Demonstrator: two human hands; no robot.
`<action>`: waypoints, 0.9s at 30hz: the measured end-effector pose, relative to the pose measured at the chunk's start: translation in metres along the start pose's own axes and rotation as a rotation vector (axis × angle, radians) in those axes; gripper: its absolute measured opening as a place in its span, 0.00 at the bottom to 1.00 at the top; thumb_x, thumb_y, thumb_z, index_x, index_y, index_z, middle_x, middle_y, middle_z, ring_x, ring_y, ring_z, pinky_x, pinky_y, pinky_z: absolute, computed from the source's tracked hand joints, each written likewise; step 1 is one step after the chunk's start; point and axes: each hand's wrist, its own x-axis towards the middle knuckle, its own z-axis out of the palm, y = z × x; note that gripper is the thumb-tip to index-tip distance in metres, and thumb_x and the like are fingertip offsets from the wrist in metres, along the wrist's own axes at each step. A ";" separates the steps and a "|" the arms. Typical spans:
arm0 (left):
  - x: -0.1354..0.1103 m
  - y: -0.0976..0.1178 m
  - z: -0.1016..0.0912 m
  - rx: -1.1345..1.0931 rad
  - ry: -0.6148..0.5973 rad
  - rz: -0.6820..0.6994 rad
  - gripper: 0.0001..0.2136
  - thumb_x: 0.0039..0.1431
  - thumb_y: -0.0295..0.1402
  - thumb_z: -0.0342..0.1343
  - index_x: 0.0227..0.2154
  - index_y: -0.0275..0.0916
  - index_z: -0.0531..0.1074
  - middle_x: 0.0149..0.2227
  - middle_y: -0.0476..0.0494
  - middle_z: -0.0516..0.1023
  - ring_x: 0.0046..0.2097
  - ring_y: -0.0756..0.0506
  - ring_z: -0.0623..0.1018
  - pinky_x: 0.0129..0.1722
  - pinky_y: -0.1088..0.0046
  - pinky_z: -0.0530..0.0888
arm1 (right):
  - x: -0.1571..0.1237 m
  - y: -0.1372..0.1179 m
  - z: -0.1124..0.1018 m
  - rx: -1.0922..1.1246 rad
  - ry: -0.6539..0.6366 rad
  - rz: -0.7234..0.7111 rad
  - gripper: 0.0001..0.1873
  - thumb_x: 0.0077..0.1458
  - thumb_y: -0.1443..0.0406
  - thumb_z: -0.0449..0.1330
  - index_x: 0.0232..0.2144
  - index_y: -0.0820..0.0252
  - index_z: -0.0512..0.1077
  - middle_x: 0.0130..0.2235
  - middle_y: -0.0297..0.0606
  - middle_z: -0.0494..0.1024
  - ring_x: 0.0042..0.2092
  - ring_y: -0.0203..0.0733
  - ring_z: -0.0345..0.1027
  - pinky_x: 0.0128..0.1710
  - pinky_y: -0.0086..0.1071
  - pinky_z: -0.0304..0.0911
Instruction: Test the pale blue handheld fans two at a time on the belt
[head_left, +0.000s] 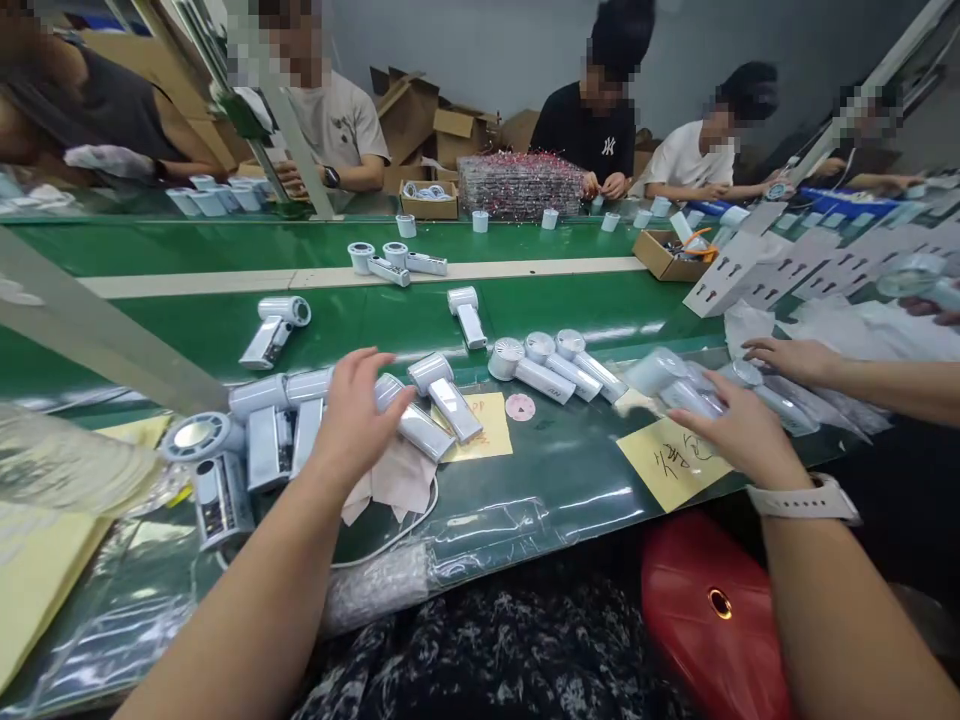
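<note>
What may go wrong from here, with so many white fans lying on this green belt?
The left hand works among crowded handheld fans; a bump might push one off the near edge of the green belt. The right hand is at plastic-wrapped fans, which may slip or roll.

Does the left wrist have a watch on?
No, the left hand has a bare wrist, while the right hand wears the white watch.
</note>
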 end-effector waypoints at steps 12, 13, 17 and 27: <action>0.001 -0.022 0.002 -0.374 0.050 -0.364 0.35 0.49 0.40 0.63 0.60 0.43 0.60 0.56 0.35 0.72 0.54 0.34 0.76 0.54 0.54 0.72 | 0.042 -0.054 0.017 -0.298 0.105 -0.028 0.28 0.60 0.60 0.52 0.57 0.74 0.67 0.57 0.72 0.67 0.61 0.74 0.58 0.52 0.60 0.57; 0.000 -0.021 0.002 -0.512 0.145 -0.355 0.36 0.46 0.39 0.66 0.59 0.44 0.60 0.55 0.37 0.72 0.52 0.37 0.76 0.52 0.57 0.73 | 0.052 -0.081 0.025 -0.286 0.047 -0.098 0.26 0.60 0.60 0.53 0.56 0.70 0.69 0.57 0.67 0.69 0.61 0.69 0.58 0.54 0.58 0.57; -0.002 -0.018 0.006 -1.209 0.318 -0.415 0.31 0.33 0.38 0.74 0.44 0.43 0.71 0.42 0.47 0.79 0.45 0.44 0.78 0.44 0.71 0.75 | 0.090 -0.186 0.065 -0.288 -0.241 -0.333 0.20 0.62 0.58 0.56 0.53 0.60 0.74 0.57 0.55 0.73 0.62 0.62 0.59 0.59 0.55 0.53; -0.007 -0.008 0.003 -1.614 -0.033 -0.756 0.31 0.56 0.61 0.52 0.21 0.33 0.72 0.17 0.44 0.73 0.18 0.49 0.73 0.19 0.74 0.74 | 0.107 -0.303 0.103 -0.319 -0.560 -0.439 0.17 0.67 0.61 0.57 0.54 0.61 0.70 0.54 0.47 0.74 0.52 0.49 0.71 0.51 0.49 0.68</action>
